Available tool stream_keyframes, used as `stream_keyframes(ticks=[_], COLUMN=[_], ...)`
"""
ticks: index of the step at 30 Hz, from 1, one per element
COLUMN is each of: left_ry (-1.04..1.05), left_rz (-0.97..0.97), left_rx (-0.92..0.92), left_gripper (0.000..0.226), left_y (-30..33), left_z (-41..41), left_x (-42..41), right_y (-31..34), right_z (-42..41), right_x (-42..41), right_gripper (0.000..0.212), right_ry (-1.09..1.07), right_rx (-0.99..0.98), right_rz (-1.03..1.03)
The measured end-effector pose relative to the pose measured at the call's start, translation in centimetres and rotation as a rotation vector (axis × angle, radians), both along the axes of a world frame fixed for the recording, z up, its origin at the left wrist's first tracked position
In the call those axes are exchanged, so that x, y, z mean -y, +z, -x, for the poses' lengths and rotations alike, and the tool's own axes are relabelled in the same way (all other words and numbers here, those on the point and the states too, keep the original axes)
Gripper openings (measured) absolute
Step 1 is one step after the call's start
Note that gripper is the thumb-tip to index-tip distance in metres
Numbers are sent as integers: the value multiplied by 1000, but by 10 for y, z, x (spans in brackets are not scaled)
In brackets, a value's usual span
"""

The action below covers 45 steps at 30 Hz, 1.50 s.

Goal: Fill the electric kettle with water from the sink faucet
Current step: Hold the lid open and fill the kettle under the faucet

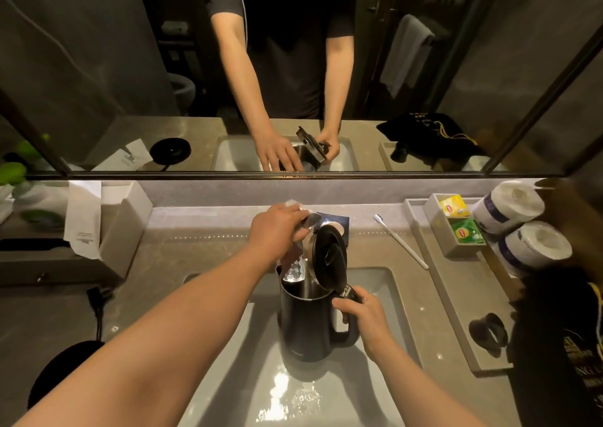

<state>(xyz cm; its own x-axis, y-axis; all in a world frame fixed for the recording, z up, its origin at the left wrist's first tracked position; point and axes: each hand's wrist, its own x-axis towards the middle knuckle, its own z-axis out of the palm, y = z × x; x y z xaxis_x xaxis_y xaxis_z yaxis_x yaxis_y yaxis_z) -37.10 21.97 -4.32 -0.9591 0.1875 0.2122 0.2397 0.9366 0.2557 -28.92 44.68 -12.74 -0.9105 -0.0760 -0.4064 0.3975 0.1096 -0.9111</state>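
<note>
A black electric kettle (306,325) is held upright over the white sink basin (228,371), its lid (329,257) flipped open. My right hand (362,315) grips the kettle's handle. My left hand (277,231) rests on the chrome faucet (295,265), covering its lever. The spout hangs just above the kettle's open mouth. I cannot tell whether water is running into the kettle. Water glistens on the basin floor.
The kettle's round black base (58,371) with its cord sits at the left counter edge. A toothbrush (401,242) lies right of the sink. A grey tray (463,299) holds tea bags (463,231), toilet rolls (522,227) and a black bag (561,345). A mirror (98,67) hangs behind.
</note>
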Motion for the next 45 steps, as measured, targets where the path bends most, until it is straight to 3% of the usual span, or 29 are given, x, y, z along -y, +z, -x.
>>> stream_keyframes(ticks=[1,11,21,45], left_ry=[19,39,26,-9], left_rz=[-57,-186,-223,-219], left_rx=[17,122,138,236], left_gripper=[4,5,43,58], left_y=[3,3,-9,-20], left_z=[1,5,-7,-6], left_x=[2,5,15,20], right_y=[0,2,2,1], right_z=[1,1,-1,-7], right_x=[1,12,13,17], right_gripper=[42,24,19,12], right_ry=[0,29,19,4], right_rx=[-1,-1,-12,12], right_rz=[4,22,19,-22])
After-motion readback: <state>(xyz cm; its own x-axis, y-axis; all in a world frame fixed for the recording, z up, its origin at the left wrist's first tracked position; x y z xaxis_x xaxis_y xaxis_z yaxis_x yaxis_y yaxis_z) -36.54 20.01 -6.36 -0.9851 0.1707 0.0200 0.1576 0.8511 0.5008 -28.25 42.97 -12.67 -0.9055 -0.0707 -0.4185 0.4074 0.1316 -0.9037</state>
